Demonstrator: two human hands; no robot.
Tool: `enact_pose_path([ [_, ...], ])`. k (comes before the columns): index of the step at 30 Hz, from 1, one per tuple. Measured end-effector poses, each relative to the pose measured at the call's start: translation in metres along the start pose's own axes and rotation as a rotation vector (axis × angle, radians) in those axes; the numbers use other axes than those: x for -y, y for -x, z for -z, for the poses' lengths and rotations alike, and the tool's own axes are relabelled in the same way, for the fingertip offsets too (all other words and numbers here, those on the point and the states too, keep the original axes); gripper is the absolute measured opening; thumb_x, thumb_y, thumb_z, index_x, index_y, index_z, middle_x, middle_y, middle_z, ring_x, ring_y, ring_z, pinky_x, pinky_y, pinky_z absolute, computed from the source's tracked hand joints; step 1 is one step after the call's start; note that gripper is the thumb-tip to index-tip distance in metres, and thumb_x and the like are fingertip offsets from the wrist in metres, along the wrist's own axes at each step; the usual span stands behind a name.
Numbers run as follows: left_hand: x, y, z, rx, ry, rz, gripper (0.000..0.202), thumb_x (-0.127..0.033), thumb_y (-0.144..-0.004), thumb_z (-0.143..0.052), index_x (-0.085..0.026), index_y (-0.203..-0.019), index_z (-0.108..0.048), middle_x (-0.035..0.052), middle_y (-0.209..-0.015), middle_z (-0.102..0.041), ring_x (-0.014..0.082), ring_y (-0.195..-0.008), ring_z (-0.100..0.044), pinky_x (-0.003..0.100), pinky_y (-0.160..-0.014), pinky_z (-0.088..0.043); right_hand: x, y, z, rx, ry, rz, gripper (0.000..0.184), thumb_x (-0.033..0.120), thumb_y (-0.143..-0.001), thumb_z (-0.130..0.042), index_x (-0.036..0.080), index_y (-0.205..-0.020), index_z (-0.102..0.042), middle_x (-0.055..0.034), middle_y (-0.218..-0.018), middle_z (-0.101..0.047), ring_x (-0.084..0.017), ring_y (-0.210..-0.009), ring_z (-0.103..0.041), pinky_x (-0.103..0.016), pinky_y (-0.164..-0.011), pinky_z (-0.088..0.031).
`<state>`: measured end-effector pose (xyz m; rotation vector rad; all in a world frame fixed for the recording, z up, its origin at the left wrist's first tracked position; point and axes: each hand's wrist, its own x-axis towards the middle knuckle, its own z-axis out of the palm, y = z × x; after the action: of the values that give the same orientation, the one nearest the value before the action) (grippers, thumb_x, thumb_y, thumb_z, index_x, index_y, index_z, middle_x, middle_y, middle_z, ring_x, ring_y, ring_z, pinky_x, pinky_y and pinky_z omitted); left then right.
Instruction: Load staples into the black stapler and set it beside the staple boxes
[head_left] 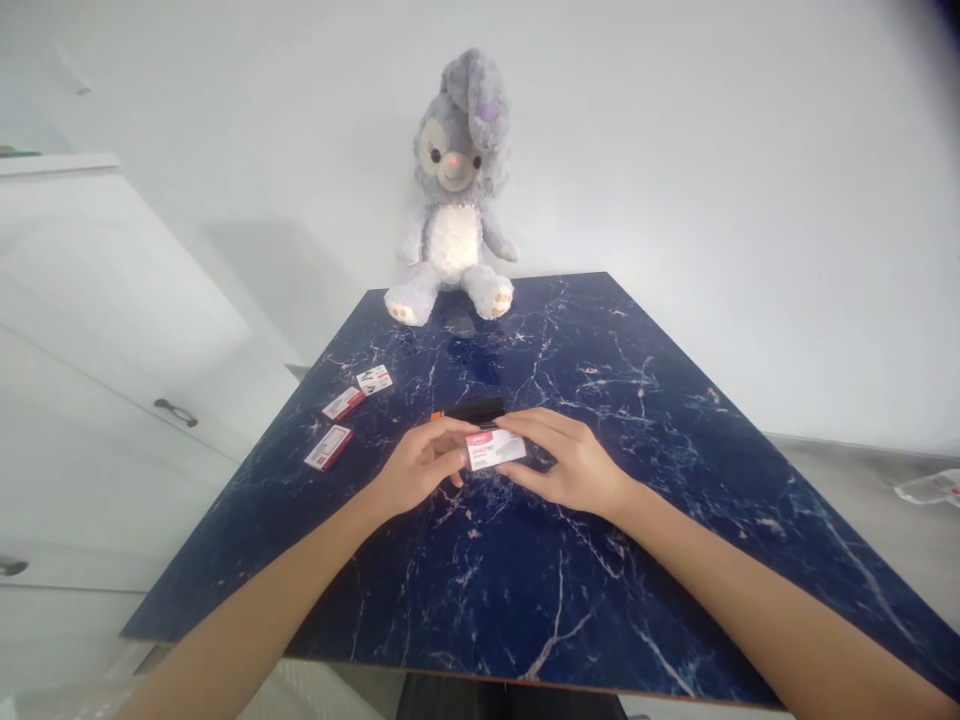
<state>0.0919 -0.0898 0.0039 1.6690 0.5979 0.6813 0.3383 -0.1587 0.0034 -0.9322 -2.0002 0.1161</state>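
A small white-and-red box is held between both hands above the middle of the table. My left hand is closed on its left end, thumb in front and fingers behind. At the right end, my right hand pinches the box between thumb and fingers. Just behind the box lies a black object with an orange end, partly hidden by the hands; I cannot make out its kind.
Small red-and-white boxes lie at the left of the blue marbled table, beside a white card-like piece. A plush rabbit sits at the back against the wall. White drawers stand to the left.
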Motion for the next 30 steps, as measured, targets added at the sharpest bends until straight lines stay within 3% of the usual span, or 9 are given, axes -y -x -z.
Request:
enact_pose_path([
  [3, 0.002, -0.001, 0.001, 0.031, 0.059, 0.016, 0.042, -0.035, -0.093, -0.065, -0.022, -0.133, -0.065, 0.0127, -0.118, -0.072, 0.0226, -0.085, -0.072, 0.03, -0.059, -0.061, -0.001, 0.0, -0.003, -0.027, 0.02, 0.004, 0.048, 0.034, -0.089, -0.074, 0.024, -0.134, -0.06, -0.0116, -0.119, -0.073, -0.028, -0.107, -0.07, -0.043, -0.088, -0.061],
  [9, 0.003, -0.002, 0.004, -0.088, 0.03, 0.105, 0.028, -0.029, -0.09, -0.066, -0.017, -0.114, -0.074, 0.0053, -0.074, -0.074, 0.0158, -0.059, -0.067, 0.028, -0.06, -0.057, 0.0, 0.0, -0.007, -0.027, 0.046, -0.023, 0.049, 0.039, -0.089, -0.075, 0.025, -0.134, -0.061, -0.0109, -0.122, -0.072, -0.028, -0.109, -0.071, -0.042, -0.091, -0.061],
  [13, 0.005, -0.003, 0.006, -0.193, 0.04, 0.088, 0.023, -0.027, -0.085, -0.068, -0.017, -0.104, -0.077, 0.0066, -0.082, -0.075, 0.0133, -0.054, -0.063, 0.027, -0.054, -0.053, 0.0, 0.0, -0.006, -0.009, 0.057, -0.042, 0.046, 0.04, -0.091, -0.072, 0.025, -0.134, -0.06, -0.0096, -0.121, -0.073, -0.026, -0.108, -0.071, -0.04, -0.091, -0.062],
  [20, 0.001, -0.005, 0.01, -0.338, 0.221, 0.018, 0.016, -0.025, -0.083, -0.069, -0.017, -0.094, -0.077, 0.004, -0.078, -0.071, 0.0117, -0.055, -0.058, 0.025, -0.053, -0.048, -0.003, 0.0, -0.001, -0.027, 0.073, -0.077, 0.041, 0.037, -0.091, -0.072, 0.025, -0.129, -0.063, -0.0085, -0.118, -0.074, -0.023, -0.099, -0.073, -0.038, -0.086, -0.063],
  [25, -0.001, -0.007, 0.012, -0.357, 0.252, -0.01, 0.015, -0.026, -0.082, -0.071, -0.018, -0.093, -0.077, 0.0034, -0.079, -0.072, 0.0123, -0.058, -0.059, 0.025, -0.054, -0.048, -0.006, -0.001, -0.001, -0.015, 0.079, -0.048, 0.029, 0.032, -0.093, -0.069, 0.024, -0.122, -0.068, -0.0089, -0.121, -0.072, -0.025, -0.109, -0.07, -0.042, -0.094, -0.061],
  [30, 0.001, -0.007, 0.01, -0.359, 0.215, -0.004, 0.016, -0.028, -0.083, -0.072, -0.018, -0.094, -0.076, 0.0042, -0.081, -0.073, 0.0148, -0.063, -0.063, 0.028, -0.059, -0.051, -0.002, -0.003, -0.003, -0.023, 0.125, -0.061, 0.019, 0.026, -0.094, -0.066, 0.024, -0.113, -0.071, -0.0101, -0.124, -0.07, -0.026, -0.107, -0.068, -0.045, -0.089, -0.06],
])
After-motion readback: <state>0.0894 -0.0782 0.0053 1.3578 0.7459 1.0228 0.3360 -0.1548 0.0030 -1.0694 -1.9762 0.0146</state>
